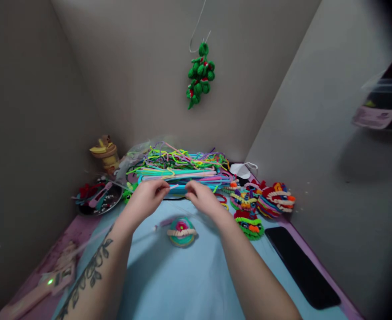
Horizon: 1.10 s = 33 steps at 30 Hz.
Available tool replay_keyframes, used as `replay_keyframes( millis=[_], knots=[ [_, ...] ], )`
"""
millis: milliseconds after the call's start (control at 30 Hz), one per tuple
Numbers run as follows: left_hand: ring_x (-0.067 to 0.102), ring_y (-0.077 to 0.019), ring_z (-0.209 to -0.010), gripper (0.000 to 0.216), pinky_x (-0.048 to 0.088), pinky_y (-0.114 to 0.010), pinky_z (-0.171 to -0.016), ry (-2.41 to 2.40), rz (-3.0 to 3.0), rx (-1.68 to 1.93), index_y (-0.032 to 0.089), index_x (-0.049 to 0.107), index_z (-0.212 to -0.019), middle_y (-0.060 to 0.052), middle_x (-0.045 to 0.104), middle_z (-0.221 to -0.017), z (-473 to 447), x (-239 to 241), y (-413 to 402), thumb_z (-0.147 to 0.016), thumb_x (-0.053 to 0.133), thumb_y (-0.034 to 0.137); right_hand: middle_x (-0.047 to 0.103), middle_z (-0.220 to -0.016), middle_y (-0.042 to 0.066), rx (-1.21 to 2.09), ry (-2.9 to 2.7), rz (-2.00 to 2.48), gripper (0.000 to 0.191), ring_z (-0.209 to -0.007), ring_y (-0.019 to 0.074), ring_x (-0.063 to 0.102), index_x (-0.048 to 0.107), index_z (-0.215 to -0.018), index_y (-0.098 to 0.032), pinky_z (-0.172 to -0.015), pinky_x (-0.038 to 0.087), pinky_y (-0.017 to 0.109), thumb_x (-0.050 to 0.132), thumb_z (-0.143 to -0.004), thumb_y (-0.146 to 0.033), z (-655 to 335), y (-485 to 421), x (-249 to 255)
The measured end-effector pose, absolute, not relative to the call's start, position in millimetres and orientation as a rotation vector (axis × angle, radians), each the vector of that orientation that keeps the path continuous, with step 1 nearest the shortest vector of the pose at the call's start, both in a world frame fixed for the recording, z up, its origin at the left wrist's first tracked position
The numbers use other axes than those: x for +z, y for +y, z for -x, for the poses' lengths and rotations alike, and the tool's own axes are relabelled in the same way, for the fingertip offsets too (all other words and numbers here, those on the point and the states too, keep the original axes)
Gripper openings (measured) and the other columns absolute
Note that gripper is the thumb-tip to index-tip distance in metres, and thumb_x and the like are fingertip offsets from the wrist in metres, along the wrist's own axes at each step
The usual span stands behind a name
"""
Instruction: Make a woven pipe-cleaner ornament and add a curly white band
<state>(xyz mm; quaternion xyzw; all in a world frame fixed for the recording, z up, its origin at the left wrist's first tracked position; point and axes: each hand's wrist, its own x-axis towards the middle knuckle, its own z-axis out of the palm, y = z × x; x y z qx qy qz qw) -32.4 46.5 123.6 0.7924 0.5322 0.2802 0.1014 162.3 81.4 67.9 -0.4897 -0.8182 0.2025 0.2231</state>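
Note:
My left hand is closed in a pinch on a short pale pink pipe cleaner, which sticks out to the right. A small gap away, my right hand has its thumb and fingers drawn together; whatever is between them, if anything, is hidden. Both hands are raised in front of a heap of loose pipe cleaners in many colours. Below and between them, on the light blue cloth, lies a small round turquoise pipe cleaner figure with a cream band and a pink centre.
Finished colourful figures crowd the right side, near a black phone. A metal bowl with small parts stands left, with a yellow-brown pot behind it. A pink glue gun lies front left. A green ornament hangs above.

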Motion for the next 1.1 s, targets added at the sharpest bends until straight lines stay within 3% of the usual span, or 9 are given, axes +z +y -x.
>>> replay_keyframes(
  millis=[133, 300, 500, 600, 767, 933, 1100],
  knots=[
    [0.062, -0.0166, -0.069, 0.019, 0.045, -0.024, -0.062, 1.543, -2.276, 0.952, 0.018, 0.069, -0.086, -0.004, 0.072, -0.080, 34.2, 118.4, 51.5, -0.083, 0.051, 0.024, 0.070, -0.085, 0.006, 0.605, -2.457, 1.471, 0.011, -0.083, 0.0206, 0.064, 0.067, -0.083, -0.019, -0.069, 0.040, 0.026, 0.062, -0.074, -0.014, -156.1, 88.8, 38.3],
    [0.065, -0.0186, -0.081, 0.033, 0.049, -0.028, -0.071, 1.508, -2.179, 1.094, 0.018, 0.068, -0.106, -0.007, 0.072, -0.101, 27.1, 115.2, 52.0, -0.081, 0.047, 0.017, 0.071, -0.089, 0.010, 0.602, -2.533, 1.515, 0.021, -0.081, 0.0236, 0.065, 0.065, -0.089, -0.018, -0.067, 0.040, 0.028, 0.058, -0.072, -0.008, -150.3, 84.3, 25.8],
    [0.061, -0.0185, -0.069, 0.031, 0.045, -0.027, -0.063, 1.675, -1.793, 1.306, 0.013, 0.072, -0.093, -0.007, 0.072, -0.082, 31.6, 116.6, 55.9, -0.081, 0.054, 0.036, 0.068, -0.101, 0.009, 0.627, -2.472, 1.377, 0.026, -0.089, 0.0196, 0.063, 0.061, -0.101, -0.019, -0.074, 0.042, 0.027, 0.046, -0.082, -0.009, -162.8, 78.8, 57.4],
    [0.059, -0.0175, -0.070, 0.032, 0.043, -0.026, -0.063, 1.623, -1.665, 1.401, 0.013, 0.072, -0.092, -0.007, 0.071, -0.082, 32.2, 117.7, 55.2, -0.079, 0.058, 0.039, 0.064, -0.096, 0.005, 0.699, -2.126, 1.189, 0.025, -0.073, 0.0134, 0.061, 0.058, -0.102, -0.019, -0.069, 0.044, 0.026, 0.039, -0.087, -0.012, -165.7, 68.8, 85.5],
    [0.055, -0.0143, -0.066, 0.025, 0.041, -0.023, -0.060, 1.347, -1.666, 1.341, 0.015, 0.070, -0.084, -0.003, 0.066, -0.073, 17.6, 123.9, 43.8, -0.079, 0.059, 0.037, 0.063, -0.087, 0.004, 0.610, -1.810, 0.887, 0.014, -0.083, 0.0164, 0.057, 0.066, -0.088, -0.020, -0.070, 0.044, 0.026, 0.053, -0.085, -0.018, -158.4, 47.0, 117.7],
    [0.047, -0.0109, -0.057, 0.018, 0.035, -0.021, -0.052, 1.262, -1.666, 1.305, 0.016, 0.068, -0.077, 0.000, 0.063, -0.070, 6.1, 130.9, 32.9, -0.078, 0.060, 0.033, 0.060, -0.079, 0.002, 0.693, -1.658, 0.916, 0.013, -0.067, 0.0128, 0.054, 0.066, -0.090, -0.019, -0.059, 0.042, 0.024, 0.060, -0.078, -0.019, -154.1, 40.1, 121.0],
    [0.046, -0.0112, -0.057, 0.018, 0.034, -0.021, -0.052, 1.267, -1.706, 1.244, 0.016, 0.068, -0.079, 0.001, 0.058, -0.064, 2.7, 131.6, 31.0, -0.078, 0.060, 0.032, 0.056, -0.074, 0.000, 0.860, -1.591, 0.891, 0.018, -0.066, 0.0123, 0.054, 0.061, -0.093, -0.018, -0.060, 0.044, 0.024, 0.058, -0.076, -0.017, -155.2, 39.9, 121.1]
  ],
)
